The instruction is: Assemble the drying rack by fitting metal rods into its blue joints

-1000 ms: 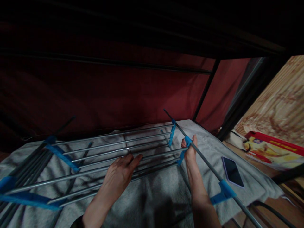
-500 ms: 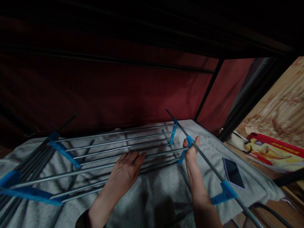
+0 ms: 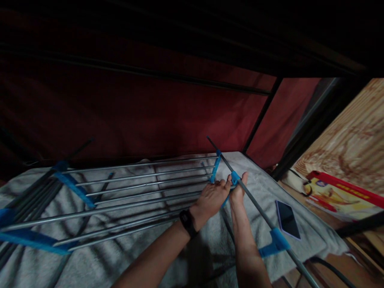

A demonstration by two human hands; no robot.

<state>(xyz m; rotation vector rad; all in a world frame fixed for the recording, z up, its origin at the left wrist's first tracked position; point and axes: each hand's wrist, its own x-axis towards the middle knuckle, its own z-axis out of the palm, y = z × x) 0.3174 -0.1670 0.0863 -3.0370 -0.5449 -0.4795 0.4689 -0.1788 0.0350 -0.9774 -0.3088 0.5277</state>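
A folding drying rack [image 3: 126, 192] of grey metal rods with blue plastic joints lies on a grey towel. My right hand [image 3: 238, 192] grips the rack's right side rod at a blue joint [image 3: 235, 178]. My left hand [image 3: 211, 198], with a black watch on its wrist, rests on the rods right beside that joint, its fingers bent around them and touching my right hand.
The grey towel [image 3: 192, 256] covers a low surface under a dark frame with red fabric walls [image 3: 150, 116]. A phone [image 3: 287, 220] lies on the towel to the right. A red and yellow package [image 3: 339, 194] lies beyond it by a wooden panel.
My left hand has slid right along the rods from the rack's middle to the blue joint next to my right hand. My right hand has kept its grip.
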